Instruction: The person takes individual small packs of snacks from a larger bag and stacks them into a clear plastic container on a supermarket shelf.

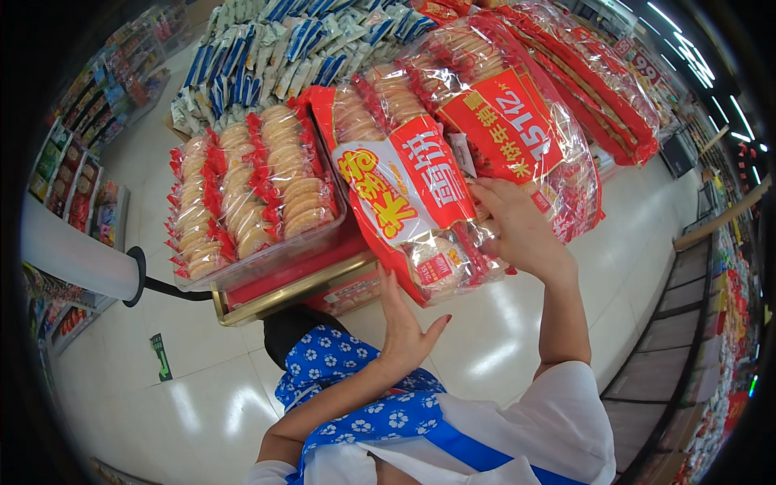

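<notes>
A large red-and-clear plastic bag of rice crackers (418, 182) lies slanted before me, its lower end jutting past the front of the display stand. My right hand (524, 224) is on the bag's right side, its fingers bent over the edge and partly hidden against the wrapping. At the bag's lower left edge is my left hand (403, 324), with its thumb spread and its fingertips against or just beside the plastic. Left of the bag, a clear plastic bin (273, 257) holds rows of individually wrapped round crackers (242, 182).
More big red cracker bags (503, 121) lean behind and to the right. Many small white-and-blue packets (285, 54) are heaped at the back. The stand has a brass-coloured rim (297, 291). A white post (79, 248) stands at left; stocked shelves (733, 291) line the right.
</notes>
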A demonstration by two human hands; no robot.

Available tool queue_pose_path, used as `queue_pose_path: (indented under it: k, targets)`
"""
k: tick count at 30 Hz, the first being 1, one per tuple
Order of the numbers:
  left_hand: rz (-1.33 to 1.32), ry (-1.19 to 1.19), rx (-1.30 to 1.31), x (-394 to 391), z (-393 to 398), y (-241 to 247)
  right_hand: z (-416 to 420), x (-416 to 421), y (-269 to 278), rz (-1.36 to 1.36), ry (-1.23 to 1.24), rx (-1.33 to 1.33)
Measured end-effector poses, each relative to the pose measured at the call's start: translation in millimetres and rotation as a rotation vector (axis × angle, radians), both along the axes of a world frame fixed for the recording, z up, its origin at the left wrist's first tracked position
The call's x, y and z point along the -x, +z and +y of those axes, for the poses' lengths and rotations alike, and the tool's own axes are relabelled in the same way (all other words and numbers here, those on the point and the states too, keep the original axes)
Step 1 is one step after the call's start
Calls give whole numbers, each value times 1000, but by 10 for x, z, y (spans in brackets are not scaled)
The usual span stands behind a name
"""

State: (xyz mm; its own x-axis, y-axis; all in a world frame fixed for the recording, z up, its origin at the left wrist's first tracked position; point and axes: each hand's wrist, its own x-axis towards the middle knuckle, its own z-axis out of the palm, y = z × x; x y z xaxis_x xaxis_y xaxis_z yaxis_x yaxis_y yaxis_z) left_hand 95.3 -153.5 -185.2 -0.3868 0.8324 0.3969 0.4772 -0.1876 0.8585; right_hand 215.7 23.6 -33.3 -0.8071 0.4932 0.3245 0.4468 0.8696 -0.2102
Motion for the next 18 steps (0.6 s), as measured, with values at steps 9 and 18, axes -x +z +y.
queue_pose_path:
  k: [9,18]
  targets:
    - [-465,-142,42,-14,94,-213,299,104,-53,-287,122,-59]
    - [-558,-256,205,-14,6,-604,271,314,139,-443,-107,303]
